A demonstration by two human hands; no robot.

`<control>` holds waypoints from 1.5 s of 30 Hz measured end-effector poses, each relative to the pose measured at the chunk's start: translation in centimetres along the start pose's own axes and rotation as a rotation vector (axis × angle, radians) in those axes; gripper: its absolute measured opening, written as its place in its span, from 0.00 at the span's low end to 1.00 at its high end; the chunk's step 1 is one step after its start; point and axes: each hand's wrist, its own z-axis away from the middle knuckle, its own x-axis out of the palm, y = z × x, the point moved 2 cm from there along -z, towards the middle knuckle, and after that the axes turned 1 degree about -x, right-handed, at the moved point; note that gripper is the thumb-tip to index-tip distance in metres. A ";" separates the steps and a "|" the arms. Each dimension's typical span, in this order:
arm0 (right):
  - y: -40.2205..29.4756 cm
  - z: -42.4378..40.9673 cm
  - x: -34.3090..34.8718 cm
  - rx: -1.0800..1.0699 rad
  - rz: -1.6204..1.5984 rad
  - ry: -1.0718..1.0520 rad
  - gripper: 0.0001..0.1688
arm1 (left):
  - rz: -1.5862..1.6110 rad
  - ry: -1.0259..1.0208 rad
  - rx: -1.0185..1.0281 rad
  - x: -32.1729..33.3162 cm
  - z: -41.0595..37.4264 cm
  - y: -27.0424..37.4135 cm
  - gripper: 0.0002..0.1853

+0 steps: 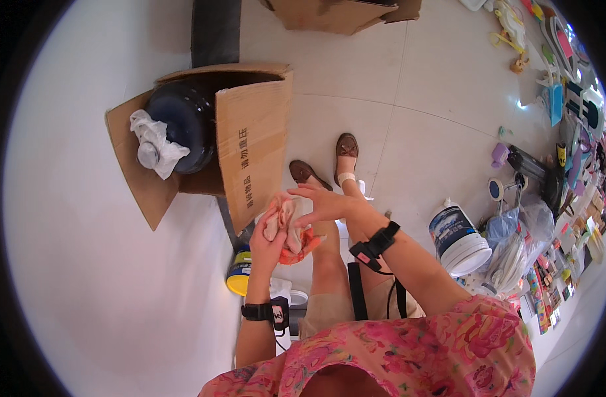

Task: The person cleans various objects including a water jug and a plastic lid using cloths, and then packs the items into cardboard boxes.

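A crumpled orange-and-white cloth (299, 250) is bunched up in front of my body, above my knees. My left hand (267, 243) grips its left side, fingers pressed into the folds. From the right, my right hand (325, 203) reaches over the cloth with thumb and fingers spread; whether the fingertips touch it I cannot tell. Just beyond my left hand stands an open cardboard box (255, 144) with printed writing. Inside it is a large dark blue water bottle (184, 129), its capped neck wrapped in crumpled white plastic (171, 154).
Another cardboard box (327, 15) stands at the top. A white plastic bucket (464, 253) is on the floor to my right, near bundled plastic bags (511, 253) and many scattered goods. A yellow-and-blue bucket (239, 278) sits by the white wall (109, 278) at left.
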 end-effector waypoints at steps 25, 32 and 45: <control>17.2 16.4 -3.4 0.484 -0.953 0.918 0.24 | 0.684 -0.207 -0.248 8.3 -9.1 12.2 0.21; 25.5 21.0 8.9 0.755 -1.090 1.038 0.20 | 0.348 -0.238 -0.163 2.6 -10.2 13.7 0.21; 12.6 24.9 0.1 0.433 -1.070 1.211 0.20 | -0.321 -0.185 0.188 1.3 -11.8 13.1 0.24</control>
